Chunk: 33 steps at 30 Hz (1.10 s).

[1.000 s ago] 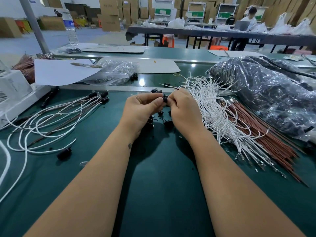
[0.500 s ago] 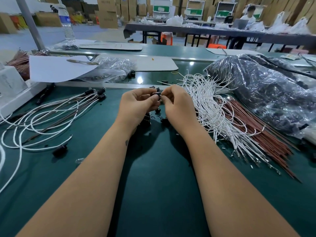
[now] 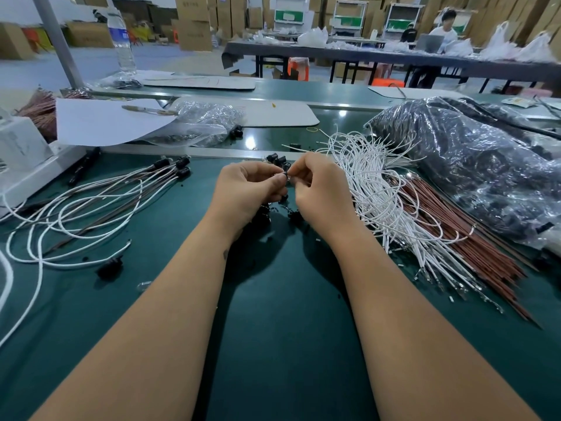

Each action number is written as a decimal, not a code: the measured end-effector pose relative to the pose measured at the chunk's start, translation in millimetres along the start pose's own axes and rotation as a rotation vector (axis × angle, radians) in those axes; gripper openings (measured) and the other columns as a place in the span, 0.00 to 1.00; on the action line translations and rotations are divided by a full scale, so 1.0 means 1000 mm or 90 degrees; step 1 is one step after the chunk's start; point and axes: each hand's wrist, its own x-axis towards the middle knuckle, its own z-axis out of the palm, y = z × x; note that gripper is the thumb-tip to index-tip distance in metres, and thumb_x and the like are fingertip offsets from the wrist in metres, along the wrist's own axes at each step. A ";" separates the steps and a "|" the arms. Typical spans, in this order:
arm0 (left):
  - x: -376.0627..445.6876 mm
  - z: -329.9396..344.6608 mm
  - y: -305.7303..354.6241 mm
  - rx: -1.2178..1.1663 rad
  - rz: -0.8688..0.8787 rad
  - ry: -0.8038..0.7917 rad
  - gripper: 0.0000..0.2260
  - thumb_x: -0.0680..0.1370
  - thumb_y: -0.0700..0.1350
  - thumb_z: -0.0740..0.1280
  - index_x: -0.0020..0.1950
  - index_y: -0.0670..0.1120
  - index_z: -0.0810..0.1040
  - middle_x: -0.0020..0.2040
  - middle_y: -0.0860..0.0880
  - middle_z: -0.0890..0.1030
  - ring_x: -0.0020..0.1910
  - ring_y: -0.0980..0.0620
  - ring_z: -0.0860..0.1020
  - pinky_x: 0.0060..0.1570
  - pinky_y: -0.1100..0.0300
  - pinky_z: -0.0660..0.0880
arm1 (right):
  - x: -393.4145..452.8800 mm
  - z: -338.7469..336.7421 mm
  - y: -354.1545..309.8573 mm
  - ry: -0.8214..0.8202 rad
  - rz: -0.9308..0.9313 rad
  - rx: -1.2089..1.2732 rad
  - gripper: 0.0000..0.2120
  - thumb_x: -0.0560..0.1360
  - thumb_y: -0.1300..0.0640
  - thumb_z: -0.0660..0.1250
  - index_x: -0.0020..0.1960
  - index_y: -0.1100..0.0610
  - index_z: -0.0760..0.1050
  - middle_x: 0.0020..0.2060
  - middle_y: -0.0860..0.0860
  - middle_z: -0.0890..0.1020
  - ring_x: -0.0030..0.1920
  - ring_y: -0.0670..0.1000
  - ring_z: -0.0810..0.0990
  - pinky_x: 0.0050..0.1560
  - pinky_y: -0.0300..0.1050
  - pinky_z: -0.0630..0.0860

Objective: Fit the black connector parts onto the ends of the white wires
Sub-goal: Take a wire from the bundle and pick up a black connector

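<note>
My left hand point(image 3: 247, 189) pinches a small black connector part point(image 3: 283, 176) between thumb and fingertips. My right hand point(image 3: 321, 189) meets it fingertip to fingertip and pinches a thin wire end at that part; the wire itself is mostly hidden by the fingers. Several loose black connector parts point(image 3: 277, 161) lie on the green mat just beyond and under my hands. A pile of bare white wires point(image 3: 379, 183) lies right of my right hand. Finished white wires with black connectors point(image 3: 179, 167) fan out at the left.
Reddish-brown wires point(image 3: 467, 238) lie beside the white pile. A large plastic bag of black parts point(image 3: 473, 165) fills the right. A smaller clear bag point(image 3: 203, 123), a paper sheet point(image 3: 103, 120) and a white box point(image 3: 21, 144) stand at the back left.
Both hands have lifted slightly off the mat and stayed together; the fingertips have shifted around the small black part. The camera view has tilted up a little.
</note>
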 end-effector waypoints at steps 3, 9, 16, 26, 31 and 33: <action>-0.001 0.001 0.000 -0.008 0.003 -0.005 0.03 0.74 0.33 0.70 0.44 0.40 0.81 0.32 0.48 0.82 0.31 0.56 0.80 0.36 0.67 0.77 | 0.001 0.000 0.000 0.001 -0.008 -0.027 0.07 0.71 0.70 0.65 0.41 0.60 0.77 0.38 0.51 0.77 0.39 0.49 0.73 0.39 0.38 0.66; 0.000 0.002 0.003 -0.018 0.012 -0.005 0.04 0.73 0.34 0.72 0.44 0.42 0.81 0.32 0.50 0.83 0.30 0.56 0.80 0.34 0.67 0.76 | 0.002 0.001 -0.002 0.053 -0.003 -0.016 0.07 0.71 0.70 0.64 0.42 0.59 0.77 0.37 0.52 0.77 0.39 0.51 0.73 0.38 0.41 0.68; -0.001 0.002 0.005 -0.003 0.022 0.012 0.06 0.73 0.33 0.72 0.50 0.37 0.81 0.35 0.46 0.82 0.30 0.57 0.80 0.34 0.69 0.76 | 0.003 -0.001 0.000 0.028 0.050 0.011 0.04 0.74 0.62 0.68 0.41 0.55 0.77 0.34 0.47 0.77 0.37 0.46 0.74 0.39 0.39 0.70; 0.003 -0.001 0.002 -0.012 0.012 0.021 0.05 0.74 0.36 0.72 0.48 0.40 0.80 0.34 0.48 0.82 0.31 0.57 0.80 0.35 0.67 0.76 | 0.003 -0.003 0.000 0.029 0.036 0.094 0.04 0.73 0.66 0.69 0.42 0.58 0.78 0.33 0.46 0.78 0.34 0.43 0.74 0.39 0.34 0.72; 0.002 -0.003 0.002 -0.025 0.017 0.007 0.04 0.74 0.33 0.71 0.45 0.41 0.81 0.31 0.51 0.82 0.30 0.58 0.80 0.35 0.68 0.76 | 0.002 0.000 -0.001 -0.009 0.004 0.063 0.03 0.76 0.67 0.65 0.45 0.62 0.78 0.40 0.51 0.77 0.41 0.48 0.73 0.43 0.38 0.69; 0.002 -0.004 0.002 -0.025 0.019 -0.004 0.04 0.74 0.32 0.70 0.46 0.40 0.81 0.31 0.51 0.82 0.30 0.57 0.80 0.35 0.68 0.76 | 0.001 0.000 -0.001 -0.019 -0.003 0.054 0.04 0.76 0.67 0.65 0.45 0.61 0.77 0.40 0.51 0.77 0.42 0.49 0.73 0.43 0.38 0.67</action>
